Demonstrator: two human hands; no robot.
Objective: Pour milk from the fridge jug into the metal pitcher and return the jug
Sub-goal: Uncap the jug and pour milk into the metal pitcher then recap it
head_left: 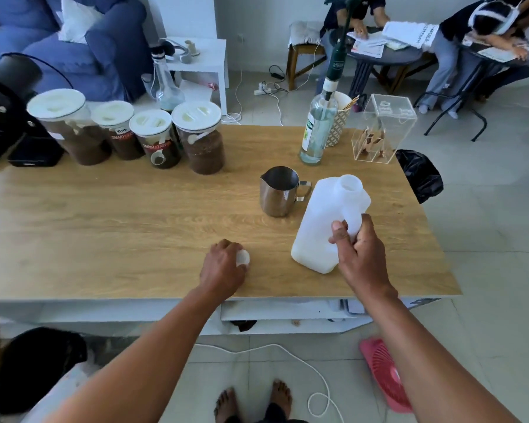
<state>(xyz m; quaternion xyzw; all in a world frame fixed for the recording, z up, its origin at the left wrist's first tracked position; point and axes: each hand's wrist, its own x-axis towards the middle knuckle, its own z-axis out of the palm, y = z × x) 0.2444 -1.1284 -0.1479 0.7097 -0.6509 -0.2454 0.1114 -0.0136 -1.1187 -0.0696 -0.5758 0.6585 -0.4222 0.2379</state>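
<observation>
My right hand (359,248) is wrapped around the handle of the milk jug (321,227), fingers (338,232) closed tight on it, thumb across the front. The jug stands on the wooden counter (104,215) at about 4 o'clock from the counter's middle, its mouth open and uncapped, and a shallow band of white milk shows through the plastic near its base. It seems to lean a little toward 1 o'clock, though the wide lens may account for that.

My left hand (223,267) rests knuckles-up on the counter at about 6 o'clock, near the front edge, with its fingers curled over the small white cap (243,257). The cap peeks out on the right side of that hand. I cannot tell whether it touches the wood.

The metal pitcher (278,190) stands upright at roughly 11 o'clock from the jug, just beside it but apart, spout to the left and handle toward the jug. Its inside looks dark; I cannot tell whether anything is in it.

Along the far left edge of the counter, at about 10 o'clock, four jars (153,132) with white lids stand in a row, filled with brown grounds. At 1 o'clock from the pitcher a clear glass bottle (316,129) with a pump stands beside a patterned cup (339,123) of sticks and a clear acrylic box (382,129).

On the floor by my bare feet (254,398) lie a white cord (290,355) and a pink fan (385,377).
</observation>
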